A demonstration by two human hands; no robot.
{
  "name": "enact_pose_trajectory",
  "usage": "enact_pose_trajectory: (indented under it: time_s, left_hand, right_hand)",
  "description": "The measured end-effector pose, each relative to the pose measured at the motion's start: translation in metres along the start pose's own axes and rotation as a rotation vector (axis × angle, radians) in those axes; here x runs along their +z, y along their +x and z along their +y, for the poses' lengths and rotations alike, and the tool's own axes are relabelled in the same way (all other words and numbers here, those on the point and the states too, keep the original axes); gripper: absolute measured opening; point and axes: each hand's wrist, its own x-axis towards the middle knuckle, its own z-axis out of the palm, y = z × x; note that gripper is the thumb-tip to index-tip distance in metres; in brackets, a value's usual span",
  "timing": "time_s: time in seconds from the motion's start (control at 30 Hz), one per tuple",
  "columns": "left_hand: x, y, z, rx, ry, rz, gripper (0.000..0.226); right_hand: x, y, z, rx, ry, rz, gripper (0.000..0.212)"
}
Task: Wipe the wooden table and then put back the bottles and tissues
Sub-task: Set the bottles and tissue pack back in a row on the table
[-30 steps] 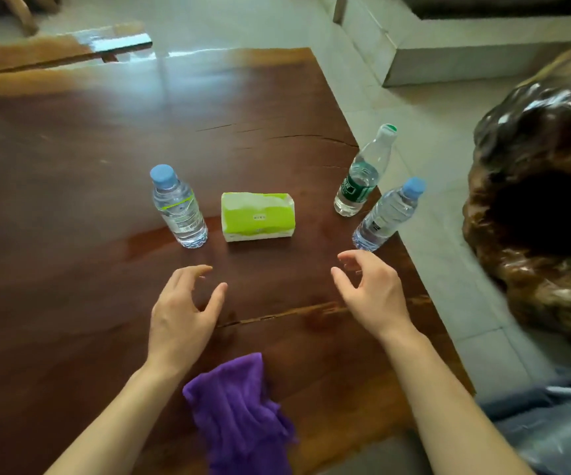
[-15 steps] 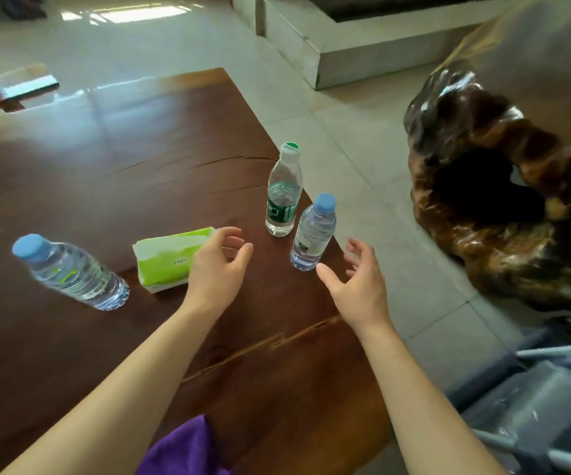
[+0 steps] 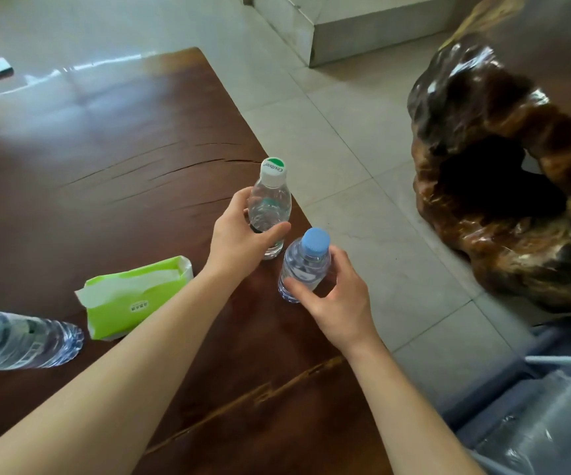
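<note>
Two grips engaged: right hand (image 3: 337, 303) clamped on the blue-cap bottle (image 3: 305, 265), and just beyond it left hand (image 3: 239, 240) clamped on the white-cap bottle (image 3: 270, 207), both at the right edge of the wooden surface (image 3: 105, 173). Tissue pack (image 3: 133, 296) and a third bottle (image 3: 20, 341) sit left of the arms. Risk: bottles nearly touch, thin walls could flex, so a rushed lift could knock one off onto the floor (image 3: 363, 159).

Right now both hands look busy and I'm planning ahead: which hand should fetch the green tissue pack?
Probably the left hand: the green tissue pack lies beside its forearm; the right hand is farther.
</note>
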Motion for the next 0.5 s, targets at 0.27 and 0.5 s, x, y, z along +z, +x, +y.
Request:
enact_pose_trajectory:
  time_s: [0.27,0.5]
  left_hand:
    - [-0.016,-0.018,0.009,0.078,-0.031,0.095,0.063]
    - [-0.048,-0.088,0.009,0.151,-0.069,0.195,0.066]
  right_hand:
    - [0.006,-0.005,-0.005,-0.010,0.076,0.042,0.067]
    - [0.006,-0.043,-0.016,-0.031,0.066,0.039,0.062]
